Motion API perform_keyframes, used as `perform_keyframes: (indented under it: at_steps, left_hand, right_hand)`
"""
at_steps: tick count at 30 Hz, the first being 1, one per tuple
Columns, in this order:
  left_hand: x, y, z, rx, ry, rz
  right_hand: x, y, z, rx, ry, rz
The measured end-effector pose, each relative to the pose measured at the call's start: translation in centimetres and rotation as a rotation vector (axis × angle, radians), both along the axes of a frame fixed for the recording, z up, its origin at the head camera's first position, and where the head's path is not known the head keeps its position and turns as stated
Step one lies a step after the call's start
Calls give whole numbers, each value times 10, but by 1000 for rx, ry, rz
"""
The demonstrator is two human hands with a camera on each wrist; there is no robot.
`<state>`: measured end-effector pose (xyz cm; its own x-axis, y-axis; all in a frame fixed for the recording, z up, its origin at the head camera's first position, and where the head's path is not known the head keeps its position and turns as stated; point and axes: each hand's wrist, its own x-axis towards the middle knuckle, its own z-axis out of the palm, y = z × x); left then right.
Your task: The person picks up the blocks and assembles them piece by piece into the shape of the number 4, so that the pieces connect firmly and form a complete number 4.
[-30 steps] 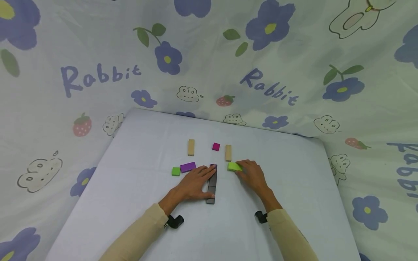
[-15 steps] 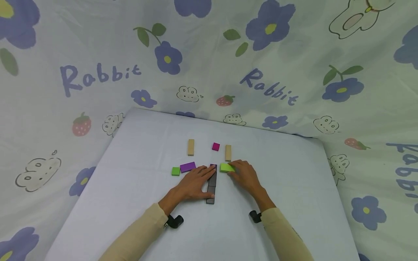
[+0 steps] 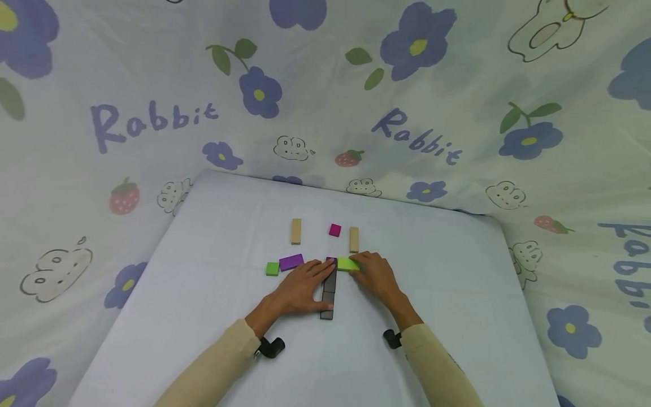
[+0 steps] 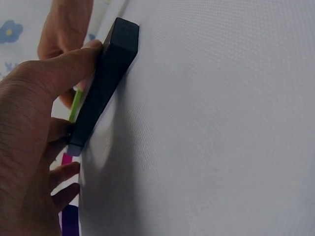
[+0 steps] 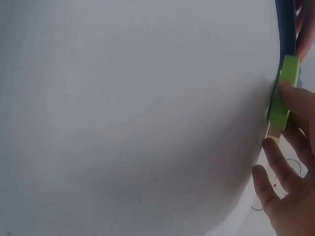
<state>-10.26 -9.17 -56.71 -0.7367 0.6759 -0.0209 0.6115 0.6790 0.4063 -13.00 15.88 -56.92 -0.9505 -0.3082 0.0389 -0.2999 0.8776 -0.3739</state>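
Leftward across the desk (image 3: 432, 265) the light-green block (image 3: 347, 264) has slid, carried along by the right hand (image 3: 375, 276), so that the gap between it and the dark row (image 3: 330, 282) seen in the earlier head views has closed; the left hand (image 3: 301, 287) has stayed where it was. That left hand lies spread over the row, fingertips on its far end and thumb toward its near end, which looks like a way of steadying the dark blocks so a push from the side does not shift or split them. The right hand pinches the light-green block at its right-hand end between thumb and fingers, its other fingers apart, probably to leave the opposite end free to meet the row. Thus the block lies just to the left of the right hand's fingertips, flat, at the far end of the row and roughly square to it; the two seem to touch, though a hairline gap cannot be ruled out. Past the left hand's knuckles lie a purple block (image 3: 291, 262) and a green cube (image 3: 272, 269), and farther off a magenta cube (image 3: 335, 230) sits between a left wooden block (image 3: 296, 231) and a right wooden block (image 3: 354, 239), all untouched.
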Motion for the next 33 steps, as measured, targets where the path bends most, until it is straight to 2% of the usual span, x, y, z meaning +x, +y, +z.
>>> perform_keyframes:
  at_steps: [6,23,33]
  left_hand:
    - [0,0,-1,1,-1,-1]
    - [-1,1,-4,-18,19,1]
    - [0,1,-1,-30,5,6]
  right_hand:
    - [0,-2,1,36,10,-2]
    - [1,-3,0,48,27,-5]
    - [2,-3,-1,41,-9,-19]
